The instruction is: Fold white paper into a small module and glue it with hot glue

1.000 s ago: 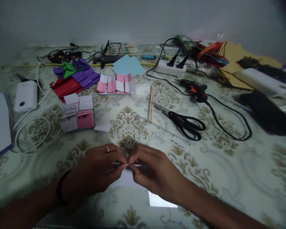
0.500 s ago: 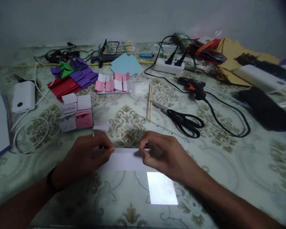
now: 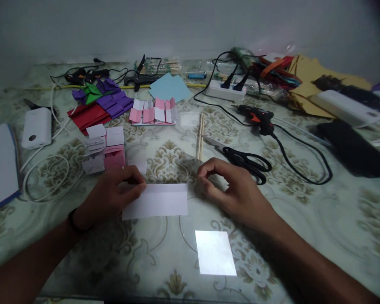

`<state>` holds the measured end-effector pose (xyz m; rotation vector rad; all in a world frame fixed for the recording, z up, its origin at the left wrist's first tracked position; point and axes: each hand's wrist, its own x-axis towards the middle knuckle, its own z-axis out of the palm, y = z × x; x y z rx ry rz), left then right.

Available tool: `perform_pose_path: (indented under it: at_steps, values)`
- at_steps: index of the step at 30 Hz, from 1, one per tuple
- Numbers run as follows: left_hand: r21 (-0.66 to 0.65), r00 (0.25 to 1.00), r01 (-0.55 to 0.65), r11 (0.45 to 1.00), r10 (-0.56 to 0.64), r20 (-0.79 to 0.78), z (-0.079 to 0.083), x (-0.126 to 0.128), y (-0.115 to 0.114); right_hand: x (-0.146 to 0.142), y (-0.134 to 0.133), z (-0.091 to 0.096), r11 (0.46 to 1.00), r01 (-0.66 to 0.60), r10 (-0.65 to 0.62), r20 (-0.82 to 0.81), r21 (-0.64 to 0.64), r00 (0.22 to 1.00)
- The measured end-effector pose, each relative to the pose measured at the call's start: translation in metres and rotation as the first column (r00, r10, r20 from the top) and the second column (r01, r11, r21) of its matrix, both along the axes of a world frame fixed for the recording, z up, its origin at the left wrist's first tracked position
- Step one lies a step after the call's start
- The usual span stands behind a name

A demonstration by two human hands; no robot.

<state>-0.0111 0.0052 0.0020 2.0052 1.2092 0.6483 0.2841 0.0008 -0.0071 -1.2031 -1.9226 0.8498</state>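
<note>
A folded white paper strip [image 3: 158, 202] lies flat on the glass-topped table [image 3: 304, 236] in front of me. My left hand [image 3: 112, 194] rests on the strip's left end, thumb and curled fingers pinching it down. My right hand [image 3: 232, 188] sits just off the strip's right end, not touching it. Its fingers are curled with thumb and forefinger close together, over a clear plastic ruler [image 3: 190, 162]. What they hold, if anything, is hidden.
Beyond my hands lie black scissors [image 3: 248, 162], wooden sticks [image 3: 200, 135], a corded glue gun [image 3: 256, 116], pink folded pieces [image 3: 153, 114], a pink and white stack [image 3: 109, 147], purple and red papers [image 3: 98, 105], a power bank [image 3: 36, 126] and a power strip [image 3: 224, 90].
My hands have moved apart along the strip and pushed it away from me. The right hand has let go of the paper and now sits beside its right end.
</note>
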Motion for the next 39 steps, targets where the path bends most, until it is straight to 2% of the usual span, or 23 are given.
perform_pose_path:
  at_steps: [3,8,15,22,29,39]
  values:
    - [-0.012,0.998,0.068,0.998,-0.068,-0.004,-0.002,0.006,-0.007,-0.01,-0.008,-0.004,0.998,-0.06,0.061,-0.009,0.018,0.998]
    - [-0.01,0.993,0.114,0.993,-0.114,-0.005,-0.003,0.014,-0.016,-0.023,-0.021,-0.012,0.98,-0.197,0.196,-0.072,0.001,0.978]
    - [0.064,0.98,0.19,0.98,-0.193,0.046,-0.005,0.023,-0.021,-0.031,-0.028,-0.02,0.963,-0.26,0.264,-0.074,0.066,0.962]
    - [0.147,0.969,0.23,0.962,-0.24,0.054,-0.008,0.028,-0.026,-0.036,-0.03,-0.019,0.948,-0.313,0.318,-0.107,0.057,0.942]
    - [0.123,0.976,0.196,0.973,-0.206,0.067,-0.005,0.021,-0.018,-0.028,-0.024,-0.016,0.96,-0.281,0.275,-0.167,-0.013,0.947]
    - [-0.021,0.994,0.104,0.994,-0.104,0.022,0.0,0.009,-0.001,-0.012,-0.004,-0.01,0.976,-0.204,0.197,-0.084,-0.083,0.977]
